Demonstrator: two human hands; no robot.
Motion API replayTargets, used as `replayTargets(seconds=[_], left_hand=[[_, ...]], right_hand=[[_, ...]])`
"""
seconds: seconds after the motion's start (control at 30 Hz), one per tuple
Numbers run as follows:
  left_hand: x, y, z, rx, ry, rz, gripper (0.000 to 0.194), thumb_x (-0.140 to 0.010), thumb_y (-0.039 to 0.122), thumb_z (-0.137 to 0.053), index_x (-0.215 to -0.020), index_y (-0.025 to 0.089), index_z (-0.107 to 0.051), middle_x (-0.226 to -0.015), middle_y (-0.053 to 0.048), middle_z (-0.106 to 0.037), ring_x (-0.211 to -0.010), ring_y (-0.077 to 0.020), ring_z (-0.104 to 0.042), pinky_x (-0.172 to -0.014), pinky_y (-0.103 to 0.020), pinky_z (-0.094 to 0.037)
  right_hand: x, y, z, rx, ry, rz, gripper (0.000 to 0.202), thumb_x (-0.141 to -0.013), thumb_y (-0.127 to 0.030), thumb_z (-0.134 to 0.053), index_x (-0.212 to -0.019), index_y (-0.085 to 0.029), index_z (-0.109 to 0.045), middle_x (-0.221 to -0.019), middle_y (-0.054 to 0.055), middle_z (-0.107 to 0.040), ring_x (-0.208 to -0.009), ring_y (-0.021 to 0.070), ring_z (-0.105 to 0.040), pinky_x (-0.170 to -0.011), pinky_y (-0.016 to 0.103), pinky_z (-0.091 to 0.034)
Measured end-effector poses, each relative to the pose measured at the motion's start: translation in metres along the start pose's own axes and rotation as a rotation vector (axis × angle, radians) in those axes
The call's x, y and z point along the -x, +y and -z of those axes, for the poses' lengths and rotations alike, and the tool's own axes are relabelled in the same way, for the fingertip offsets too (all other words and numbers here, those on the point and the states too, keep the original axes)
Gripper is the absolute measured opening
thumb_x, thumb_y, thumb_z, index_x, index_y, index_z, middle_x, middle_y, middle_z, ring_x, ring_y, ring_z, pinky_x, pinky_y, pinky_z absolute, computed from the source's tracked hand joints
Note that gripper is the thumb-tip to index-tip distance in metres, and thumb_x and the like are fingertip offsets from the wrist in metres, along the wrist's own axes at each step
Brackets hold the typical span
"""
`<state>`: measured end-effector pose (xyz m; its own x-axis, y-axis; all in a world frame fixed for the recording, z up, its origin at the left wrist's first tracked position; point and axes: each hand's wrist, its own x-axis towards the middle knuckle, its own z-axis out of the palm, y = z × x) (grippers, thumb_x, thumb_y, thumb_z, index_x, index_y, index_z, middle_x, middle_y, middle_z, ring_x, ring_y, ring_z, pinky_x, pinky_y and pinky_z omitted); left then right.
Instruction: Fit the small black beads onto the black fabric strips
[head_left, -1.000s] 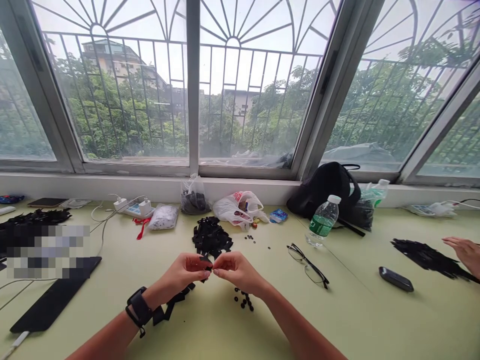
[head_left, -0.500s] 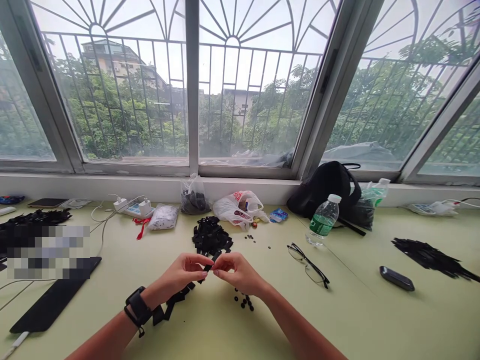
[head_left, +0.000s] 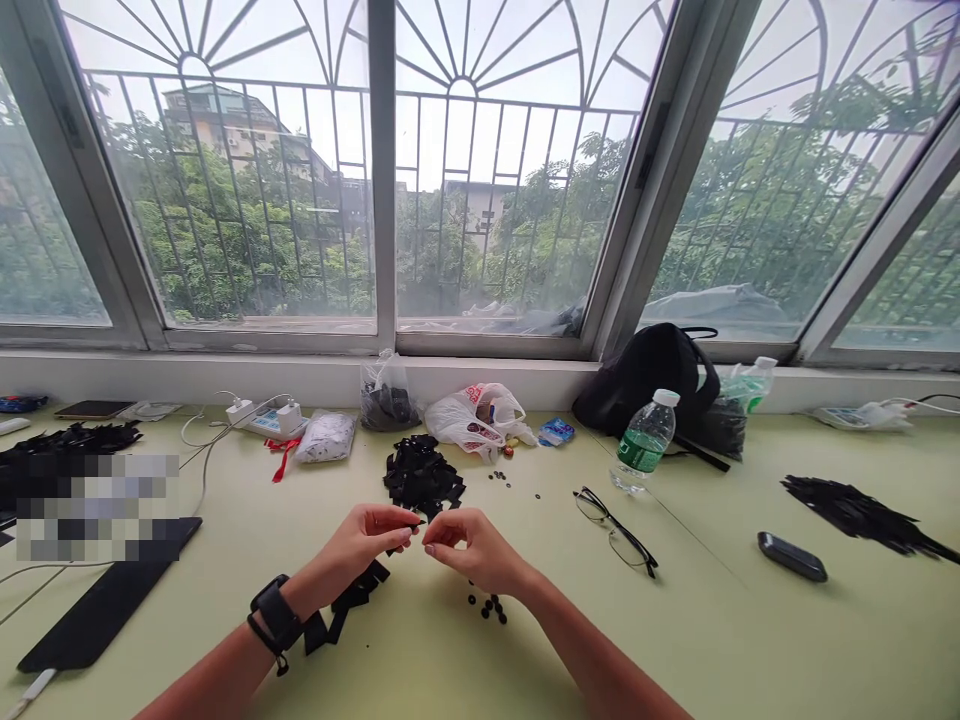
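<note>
My left hand is closed, pinching a small black strip between thumb and fingers. Just to its right, my right hand is pinched shut, its fingertips close to the strip's end. Whatever it may hold is too small to make out. Beyond both hands lies a heap of short black strips. More black strips lie loose below the left hand, by the wrist with the dark watch. Several small black rings are scattered under my right hand, partly covered by it.
Eyeglasses, a water bottle and a dark oblong case stand or lie to the right. Plastic bags and a black backpack line the window wall. A black tablet-like slab lies left.
The black strip in my left hand has turned, now showing a thinner edge. My fingertips have drawn slightly apart. The view has shifted a little.
</note>
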<state>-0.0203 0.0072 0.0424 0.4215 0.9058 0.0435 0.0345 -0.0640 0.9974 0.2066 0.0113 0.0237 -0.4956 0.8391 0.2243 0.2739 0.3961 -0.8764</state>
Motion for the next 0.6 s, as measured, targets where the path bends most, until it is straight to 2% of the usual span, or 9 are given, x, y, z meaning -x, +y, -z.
replayTargets(seconds=[0.1,0.27,0.37,0.6], left_hand=[[0.000,-0.002,0.001,0.026,0.004,-0.005,0.040,-0.075,0.041,-0.083,-0.107,0.018,-0.078,-0.093,-0.009,-0.077,-0.084,-0.0216,-0.065,-0.073,-0.029,-0.047],[-0.002,-0.007,0.002,0.020,0.016,-0.009,0.030,-0.077,0.041,-0.081,-0.095,0.016,-0.079,-0.085,-0.009,-0.077,-0.080,-0.0203,-0.065,-0.073,-0.029,-0.047],[-0.002,-0.009,0.003,0.020,0.017,0.003,0.031,-0.078,0.040,-0.081,-0.096,0.015,-0.079,-0.087,-0.010,-0.077,-0.080,-0.0204,-0.065,-0.074,-0.030,-0.047],[-0.001,-0.011,0.004,0.053,-0.004,0.008,0.037,-0.073,0.036,-0.086,-0.104,0.017,-0.079,-0.103,-0.011,-0.077,-0.089,-0.0214,-0.067,-0.079,-0.029,-0.049]], right_hand=[[0.000,0.001,0.000,0.001,-0.003,0.002,0.015,-0.085,-0.031,-0.068,-0.088,-0.018,-0.076,-0.079,0.004,-0.072,-0.070,0.0163,-0.062,-0.068,0.027,-0.050],[0.000,-0.001,-0.001,-0.003,-0.014,0.000,0.013,-0.084,-0.025,-0.066,-0.089,-0.018,-0.076,-0.080,0.004,-0.072,-0.069,0.0156,-0.060,-0.067,0.026,-0.049],[0.000,-0.003,0.000,-0.006,-0.015,-0.005,0.013,-0.084,-0.024,-0.066,-0.089,-0.018,-0.076,-0.080,0.004,-0.072,-0.070,0.0158,-0.061,-0.067,0.026,-0.049],[0.000,-0.003,0.000,-0.012,-0.014,-0.005,0.013,-0.083,-0.020,-0.065,-0.088,-0.017,-0.076,-0.080,0.004,-0.072,-0.069,0.0151,-0.059,-0.067,0.026,-0.049]])
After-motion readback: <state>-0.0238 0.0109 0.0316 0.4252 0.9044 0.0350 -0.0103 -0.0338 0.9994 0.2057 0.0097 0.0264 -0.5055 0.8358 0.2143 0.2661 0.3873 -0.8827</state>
